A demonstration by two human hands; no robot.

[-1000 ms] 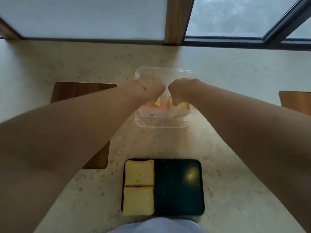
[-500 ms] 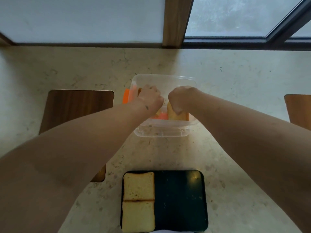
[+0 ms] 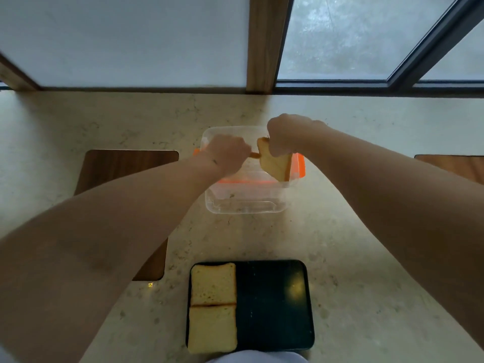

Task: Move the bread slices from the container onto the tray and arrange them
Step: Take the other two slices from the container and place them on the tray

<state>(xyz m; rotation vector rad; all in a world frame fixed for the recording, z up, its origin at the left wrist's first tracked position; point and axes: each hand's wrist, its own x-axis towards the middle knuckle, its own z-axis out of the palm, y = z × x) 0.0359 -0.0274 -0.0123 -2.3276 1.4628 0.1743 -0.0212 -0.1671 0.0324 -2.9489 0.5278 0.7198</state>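
Since the earlier frame the right hand [image 3: 284, 136] has risen out of the container [image 3: 245, 203], bringing a bread slice [image 3: 275, 163] up with it.

Lift step underway: fingers pinch the pale, brown-crusted slice by its top edge, so it hangs tilted above the container's right rim. The left hand [image 3: 226, 155] is curled inside the container; whether it holds the crust beside it, I cannot tell. Next comes carrying the slice toward the viewer to the tray [image 3: 275, 305], whose bare right half sits beside the two slices [image 3: 212, 307] already laid there.

Pale stone counter [image 3: 366, 258]; dark wood inlay [image 3: 125, 169] left; window [image 3: 340, 35] beyond; wooden post [image 3: 267, 43].
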